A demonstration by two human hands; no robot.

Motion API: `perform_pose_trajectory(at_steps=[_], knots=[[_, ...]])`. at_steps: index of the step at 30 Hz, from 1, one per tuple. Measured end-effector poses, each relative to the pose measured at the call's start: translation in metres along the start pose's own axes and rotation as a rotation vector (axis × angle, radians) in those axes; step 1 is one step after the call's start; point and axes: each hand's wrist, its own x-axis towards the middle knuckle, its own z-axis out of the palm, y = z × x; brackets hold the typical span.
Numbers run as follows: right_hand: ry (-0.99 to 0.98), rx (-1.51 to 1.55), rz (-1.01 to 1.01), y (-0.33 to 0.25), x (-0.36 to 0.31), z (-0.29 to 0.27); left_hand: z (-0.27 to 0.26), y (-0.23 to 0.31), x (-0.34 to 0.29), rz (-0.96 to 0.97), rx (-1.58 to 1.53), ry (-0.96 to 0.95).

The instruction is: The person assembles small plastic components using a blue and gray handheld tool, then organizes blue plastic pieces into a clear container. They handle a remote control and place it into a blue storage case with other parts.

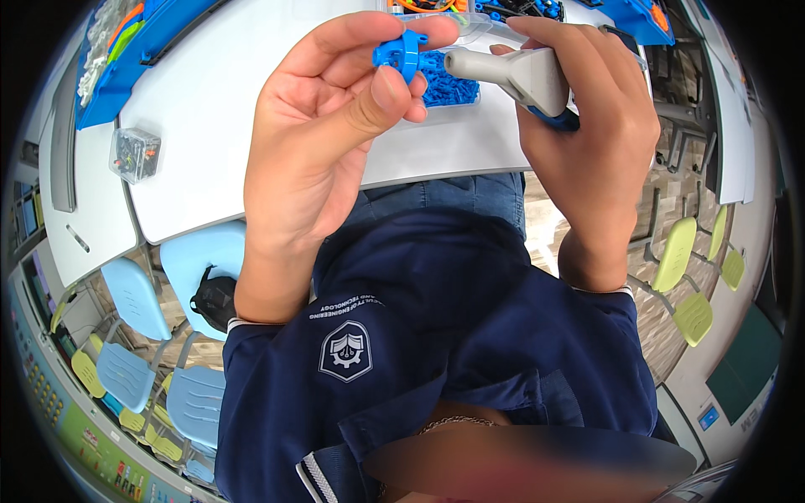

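Note:
My left hand (pixel 306 138) is raised over the table edge, its thumb and fingers closed round a small blue plastic building piece (pixel 408 53). The piece has a ring-like band and short pegs or lugs sticking out. In my right hand (pixel 597 105) is a grey hand tool (pixel 520 74) with a narrow round nose and a dark blue lower part. Its nose points left at the blue piece, close to it with a small gap. Behind both hands, a clear container of small blue pegs (pixel 453 90) sits on the table, partly covered by my left fingers.
The white table (pixel 197 117) carries a small clear box of dark parts (pixel 136 156) at the left. Blue trays of parts stand at the far left (pixel 126 63) and far right (pixel 641 18). A light blue chair (pixel 197 260) with a black bag (pixel 215 298) is at my left.

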Motion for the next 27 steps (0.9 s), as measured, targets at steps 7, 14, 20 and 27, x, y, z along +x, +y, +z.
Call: perform_pose_trajectory(at_steps=[7, 14, 20, 27], knots=[[0.014, 0.004, -0.005, -0.002, -0.002, 0.004, 0.007, -0.002, 0.001, -0.028, 0.029, -0.005], [-0.069, -0.079, 0.028, 0.001, -0.004, 0.003, 0.013, 0.001, 0.004, 0.011, 0.214, 0.014], [-0.082, -0.075, -0.059, 0.008, -0.004, -0.004, 0.031, 0.018, 0.009, 0.421, 0.954, -0.032], [-0.123, -0.059, -0.083, 0.017, -0.007, -0.006, 0.033, 0.037, 0.009, 0.439, 1.122, -0.122]])
